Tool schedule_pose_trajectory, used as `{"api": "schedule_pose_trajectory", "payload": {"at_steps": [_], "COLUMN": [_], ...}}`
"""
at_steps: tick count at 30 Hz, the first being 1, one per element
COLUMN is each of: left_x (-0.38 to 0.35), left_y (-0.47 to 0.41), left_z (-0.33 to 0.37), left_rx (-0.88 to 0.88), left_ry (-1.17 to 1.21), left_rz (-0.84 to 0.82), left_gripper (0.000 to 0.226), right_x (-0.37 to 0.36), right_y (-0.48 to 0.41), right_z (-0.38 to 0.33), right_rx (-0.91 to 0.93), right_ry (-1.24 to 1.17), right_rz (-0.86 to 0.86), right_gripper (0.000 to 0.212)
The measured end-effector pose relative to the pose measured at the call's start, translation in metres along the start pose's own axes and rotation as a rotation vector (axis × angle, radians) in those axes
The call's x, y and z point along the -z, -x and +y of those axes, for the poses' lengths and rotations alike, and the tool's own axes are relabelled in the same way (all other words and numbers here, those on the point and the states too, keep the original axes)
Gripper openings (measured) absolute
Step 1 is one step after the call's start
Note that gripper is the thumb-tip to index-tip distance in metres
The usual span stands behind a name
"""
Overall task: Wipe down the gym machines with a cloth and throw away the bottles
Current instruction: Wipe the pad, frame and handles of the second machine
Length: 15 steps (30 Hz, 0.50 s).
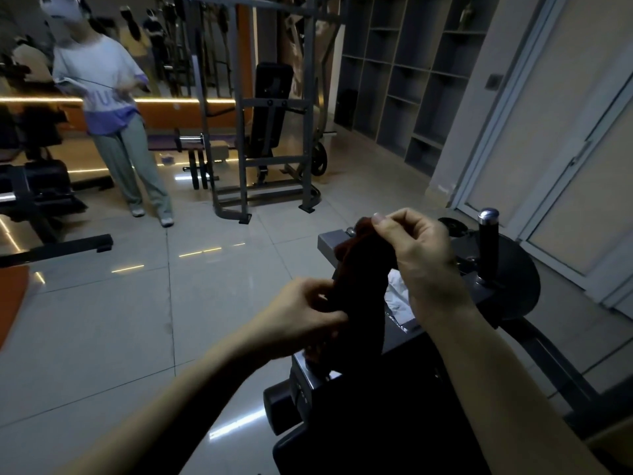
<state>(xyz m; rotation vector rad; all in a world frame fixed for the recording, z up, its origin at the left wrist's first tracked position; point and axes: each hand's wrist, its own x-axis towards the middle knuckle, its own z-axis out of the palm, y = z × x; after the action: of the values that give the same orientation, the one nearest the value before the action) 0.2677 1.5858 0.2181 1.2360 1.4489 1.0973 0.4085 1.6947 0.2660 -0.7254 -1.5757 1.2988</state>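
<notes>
Above gym machine (pixel 507 279): dark cloth (pixel 363 286) stretched between left hand (pixel 308 317) grip, right hand (pixel 421 255) pinch.

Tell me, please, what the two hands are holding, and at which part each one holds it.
Both hold one dark red cloth. The right hand pinches its upper end; the left hand grips its lower part.

Dim indoor gym: steel weight rack (pixel 274 108) with padded bench (pixel 270 108), weight plate (pixel 318 161), tiled floor (pixel 205 303)
</notes>
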Motion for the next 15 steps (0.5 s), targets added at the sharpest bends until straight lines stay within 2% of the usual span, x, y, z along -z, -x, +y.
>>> {"api": "schedule_pose_trajectory", "payload": {"at_steps": [4,8,10,12,13,15], "left_x": [0.031,0.038,0.021,-0.006,-0.02,-0.035], "left_y": [0.003,-0.011,-0.032,-0.055,-0.067,-0.081], "left_z": [0.018,0.026,0.024,0.019,0.015,0.012], "left_rx": [-0.092,-0.341,-0.318,-0.222,-0.188,-0.169], "left_ry": [0.035,-0.113,-0.142,-0.126,-0.205,-0.501], "left_rz": [0.172,0.486,0.493,0.359,0.341,0.431], "left_gripper": [0.007,0.007,0.016,0.032,0.034,0.028], "right_x": [0.019,0.023,0.02,0.016,0.013,0.01], "right_y": [-0.008,-0.003,-0.001,0.002,0.005,0.013], "right_z": [0.0,0.013,0.03,0.045,0.049,0.056], "right_rx": [0.145,0.163,0.049,-0.19,-0.299,-0.402], "right_ry": [0.217,0.357,0.373,0.205,0.079,-0.046], "right_rz": [0.235,0.281,0.233,0.116,0.067,0.024], "right_gripper": [0.032,0.035,0.03,0.021,0.022,0.028]}}
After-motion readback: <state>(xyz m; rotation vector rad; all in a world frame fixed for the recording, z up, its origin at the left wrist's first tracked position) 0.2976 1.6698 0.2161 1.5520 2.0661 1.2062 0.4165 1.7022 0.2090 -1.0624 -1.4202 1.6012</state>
